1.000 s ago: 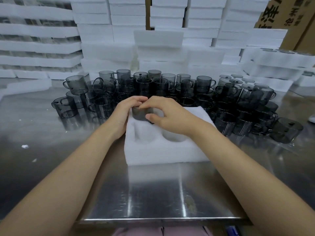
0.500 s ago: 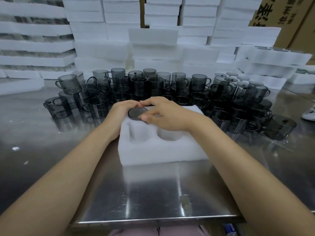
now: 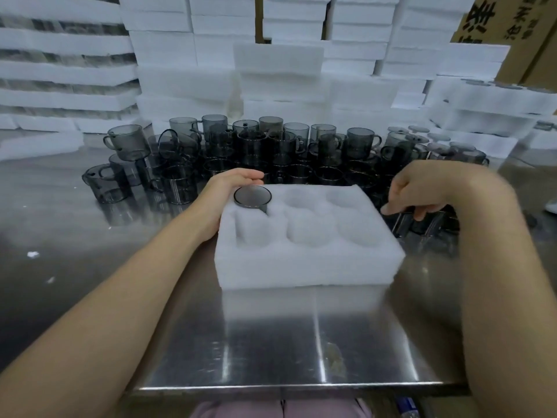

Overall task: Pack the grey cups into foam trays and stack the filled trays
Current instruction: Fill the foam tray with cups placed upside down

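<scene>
A white foam tray [image 3: 304, 260] with six round pockets lies on the steel table in front of me. One grey cup [image 3: 252, 198] sits in its far left pocket; the other pockets hold nothing. My left hand [image 3: 229, 188] rests against the tray's far left corner, fingers straight beside that cup. My right hand [image 3: 428, 191] hovers off the tray's right side over loose grey cups [image 3: 422, 224], fingers loosely bent and holding nothing. Several more grey cups [image 3: 271, 146] crowd the table behind the tray.
Stacks of white foam trays [image 3: 277, 70] fill the back. Filled trays [image 3: 488, 107] sit at the right, with cardboard boxes [image 3: 512, 28] behind. A loose foam piece [image 3: 39, 143] lies at the left. The table's front edge [image 3: 289, 387] is near me.
The cup went down into the far left pocket and both hands let go of it. My right hand swung away to the right, over the loose cups; my left stayed at the tray's corner.
</scene>
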